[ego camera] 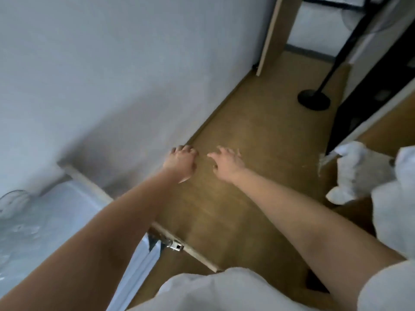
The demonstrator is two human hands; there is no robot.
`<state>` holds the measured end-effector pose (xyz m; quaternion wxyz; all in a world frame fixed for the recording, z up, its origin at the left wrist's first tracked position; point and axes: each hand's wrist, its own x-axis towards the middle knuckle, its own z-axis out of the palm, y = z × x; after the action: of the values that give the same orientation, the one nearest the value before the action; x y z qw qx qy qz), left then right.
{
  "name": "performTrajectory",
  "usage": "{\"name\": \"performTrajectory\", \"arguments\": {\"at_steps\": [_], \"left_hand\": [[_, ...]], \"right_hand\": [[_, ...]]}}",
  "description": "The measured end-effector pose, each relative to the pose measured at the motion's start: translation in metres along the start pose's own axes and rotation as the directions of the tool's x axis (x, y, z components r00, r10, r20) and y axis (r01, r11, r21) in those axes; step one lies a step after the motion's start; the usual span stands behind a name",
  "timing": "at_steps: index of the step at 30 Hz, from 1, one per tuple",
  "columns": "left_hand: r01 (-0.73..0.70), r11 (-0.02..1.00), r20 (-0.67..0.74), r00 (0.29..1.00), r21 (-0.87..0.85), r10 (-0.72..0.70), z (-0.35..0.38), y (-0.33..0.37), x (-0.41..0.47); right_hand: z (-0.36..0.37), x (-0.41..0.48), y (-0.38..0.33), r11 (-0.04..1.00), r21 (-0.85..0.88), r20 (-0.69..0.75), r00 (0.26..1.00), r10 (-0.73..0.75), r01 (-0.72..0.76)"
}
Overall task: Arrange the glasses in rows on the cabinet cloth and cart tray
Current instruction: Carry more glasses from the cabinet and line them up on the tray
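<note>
Head view: left hand (180, 163) loosely curled, right hand (226, 166) spread; both grips hold nothing.

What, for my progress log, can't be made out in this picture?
Head view:
Glasses, cabinet cloth, cart tray: none in frame.
left hand: curled fingers turned away and blurred; any contents hidden.
white bundle: blurred, cut off by the right edge.
fan: cut off by the left edge.

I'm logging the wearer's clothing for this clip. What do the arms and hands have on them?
Nothing is worn below the elbows: the left hand and right hand show no gloves, watch or bracelet. A white short sleeve covers the right upper arm. The blur hides any rings.
</note>
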<state>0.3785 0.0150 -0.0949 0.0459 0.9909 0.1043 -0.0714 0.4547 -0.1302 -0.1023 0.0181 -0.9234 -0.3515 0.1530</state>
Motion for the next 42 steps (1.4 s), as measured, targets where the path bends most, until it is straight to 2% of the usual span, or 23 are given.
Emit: {"name": "performTrajectory", "arguments": {"at_steps": [3, 6, 8, 11, 14, 16, 19, 21, 23, 25, 28, 29, 31, 34, 37, 42], "left_hand": [[-0.229, 0.973, 0.102, 0.969, 0.016, 0.227, 0.009, 0.109, 0.059], [-0.456, 0.890, 0.130, 0.884, 0.027, 0.449, 0.014, 0.212, 0.094], [-0.604, 0.795, 0.138, 0.793, 0.048, 0.594, 0.017, 0.271, 0.108], [-0.782, 0.621, 0.151, 0.620, 0.048, 0.770, 0.020, 0.342, 0.127], [-0.886, 0.461, 0.150, 0.463, 0.055, 0.873, 0.022, 0.399, 0.155], [-0.934, 0.350, 0.149, 0.357, 0.073, 0.922, 0.020, 0.435, 0.178], [-0.981, 0.184, 0.121, 0.191, 0.067, 0.974, 0.009, 0.487, 0.211], [-0.995, 0.053, 0.128, 0.063, 0.083, 0.990, -0.001, 0.516, 0.232], [-0.993, -0.060, 0.161, -0.042, 0.106, 0.986, -0.011, 0.542, 0.253], [-0.991, -0.108, 0.150, -0.096, 0.075, 0.984, -0.018, 0.572, 0.274], [-0.990, -0.106, 0.104, -0.116, -0.096, 0.988, -0.014, 0.614, 0.283], [-0.978, -0.130, 0.108, -0.149, -0.163, 0.983, -0.010, 0.627, 0.277], [-0.946, -0.243, 0.097, -0.269, -0.215, 0.958, 0.001, 0.652, 0.257], [-0.893, -0.392, 0.038, -0.409, -0.221, 0.912, 0.012, 0.693, 0.218], [-0.871, -0.445, 0.043, -0.462, -0.207, 0.886, 0.020, 0.742, 0.184], [-0.856, -0.475, 0.045, -0.493, -0.201, 0.869, 0.021, 0.836, 0.149]], "right_hand": [[-0.011, -0.031, 0.122, 0.958, 0.006, 0.013, 0.958, 0.285, -0.285], [-0.019, -0.073, 0.214, 0.869, 0.026, -0.001, 0.869, 0.495, -0.495], [-0.019, -0.101, 0.255, 0.798, 0.056, -0.027, 0.798, 0.602, -0.600], [-0.012, -0.135, 0.296, 0.690, 0.149, -0.073, 0.688, 0.722, -0.709], [-0.006, -0.158, 0.331, 0.587, 0.196, -0.116, 0.575, 0.810, -0.786], [-0.004, -0.172, 0.358, 0.483, 0.251, -0.135, 0.464, 0.875, -0.839], [-0.004, -0.194, 0.399, 0.275, 0.332, -0.123, 0.248, 0.961, -0.902], [-0.009, -0.203, 0.422, 0.108, 0.419, -0.040, 0.100, 0.994, -0.902], [-0.017, -0.202, 0.438, -0.019, 0.531, 0.034, -0.002, 0.999, -0.847], [-0.023, -0.195, 0.451, -0.076, 0.609, 0.018, -0.082, 0.996, -0.790], [-0.025, -0.192, 0.460, -0.109, 0.663, -0.016, -0.160, 0.987, -0.740], [-0.022, -0.195, 0.462, -0.107, 0.667, -0.029, -0.170, 0.985, -0.737], [-0.015, -0.215, 0.471, -0.114, 0.649, -0.060, -0.200, 0.978, -0.752], [-0.003, -0.263, 0.490, -0.217, 0.607, -0.025, -0.291, 0.956, -0.764], [0.005, -0.316, 0.516, -0.349, 0.606, 0.044, -0.407, 0.912, -0.715], [-0.002, -0.403, 0.564, -0.404, 0.595, -0.011, -0.510, 0.860, -0.695]]}}
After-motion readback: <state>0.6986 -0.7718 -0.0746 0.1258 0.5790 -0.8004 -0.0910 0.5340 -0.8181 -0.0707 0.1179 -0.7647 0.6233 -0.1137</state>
